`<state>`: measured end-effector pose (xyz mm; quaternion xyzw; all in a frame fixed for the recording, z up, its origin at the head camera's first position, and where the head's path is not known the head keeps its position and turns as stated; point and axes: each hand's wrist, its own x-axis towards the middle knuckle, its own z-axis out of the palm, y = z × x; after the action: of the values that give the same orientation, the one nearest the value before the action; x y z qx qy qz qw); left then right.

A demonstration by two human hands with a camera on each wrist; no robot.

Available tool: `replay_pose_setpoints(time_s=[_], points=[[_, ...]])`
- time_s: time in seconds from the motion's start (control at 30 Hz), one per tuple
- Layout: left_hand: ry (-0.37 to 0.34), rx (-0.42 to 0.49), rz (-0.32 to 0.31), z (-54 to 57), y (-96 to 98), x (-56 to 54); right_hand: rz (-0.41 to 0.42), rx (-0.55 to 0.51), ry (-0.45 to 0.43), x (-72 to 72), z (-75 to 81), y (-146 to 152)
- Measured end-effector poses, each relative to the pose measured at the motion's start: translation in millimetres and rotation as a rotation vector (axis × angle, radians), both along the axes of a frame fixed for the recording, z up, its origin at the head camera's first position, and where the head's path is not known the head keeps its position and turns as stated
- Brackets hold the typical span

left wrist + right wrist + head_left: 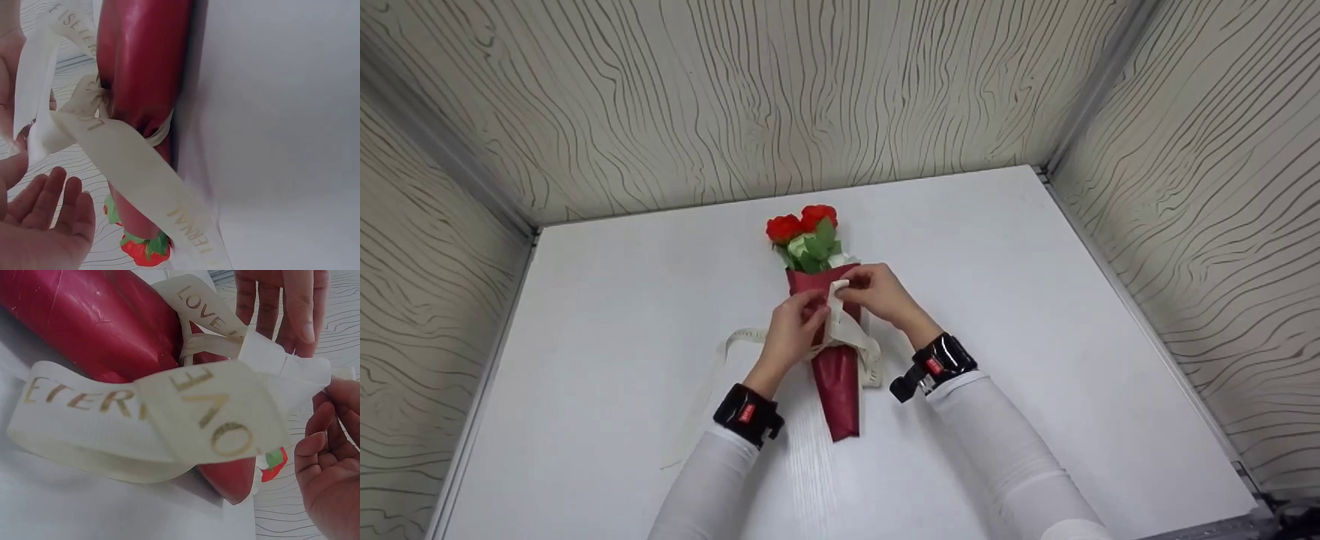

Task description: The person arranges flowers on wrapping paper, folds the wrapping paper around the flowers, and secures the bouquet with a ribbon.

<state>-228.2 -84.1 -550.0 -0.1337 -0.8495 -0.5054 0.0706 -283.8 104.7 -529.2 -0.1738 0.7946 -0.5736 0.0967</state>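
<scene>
A bouquet in dark red wrapping paper (837, 382) lies on the white table, its red roses (801, 223) and green leaves pointing away from me. Around the paper's middle a cream ribbon (129, 152) with gold lettering is tied, with a knot (93, 95) on the upper side. My right hand (877, 292) pinches a raised fold of this ribbon (304, 374) between thumb and fingertips. Close beside that fold is my left hand (795, 326), its fingers (53, 208) loosely bent and apart from the thumb, with nothing between them.
One long ribbon tail (746, 334) trails left over the white table (607, 315); another hangs in a loop (84, 410) on the right of the bouquet. Wood-patterned panels (750, 97) stand behind and at both sides of the table. Each wrist wears a black camera band (748, 415).
</scene>
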Motion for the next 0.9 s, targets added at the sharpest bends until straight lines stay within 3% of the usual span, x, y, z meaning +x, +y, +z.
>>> replay_pose_setpoints(time_s=[0.17, 0.33, 0.67, 0.9], points=[[-0.028, 0.000, -0.004, 2.0, 2.9, -4.3, 0.014, 0.009, 0.000, 3.1, 4.2, -3.2], [-0.018, -0.014, 0.030, 2.4, 4.1, -5.9, 0.035, 0.017, 0.008, 7.1, 5.0, -3.5], [-0.066, 0.045, 0.083, 0.5, -0.5, -3.9, 0.163, 0.237, 0.076, 37.8, -9.1, 6.0], [-0.063, 0.044, 0.103, -2.1, -1.8, -3.7, 0.179, 0.313, 0.196, 51.7, -19.0, -1.7]])
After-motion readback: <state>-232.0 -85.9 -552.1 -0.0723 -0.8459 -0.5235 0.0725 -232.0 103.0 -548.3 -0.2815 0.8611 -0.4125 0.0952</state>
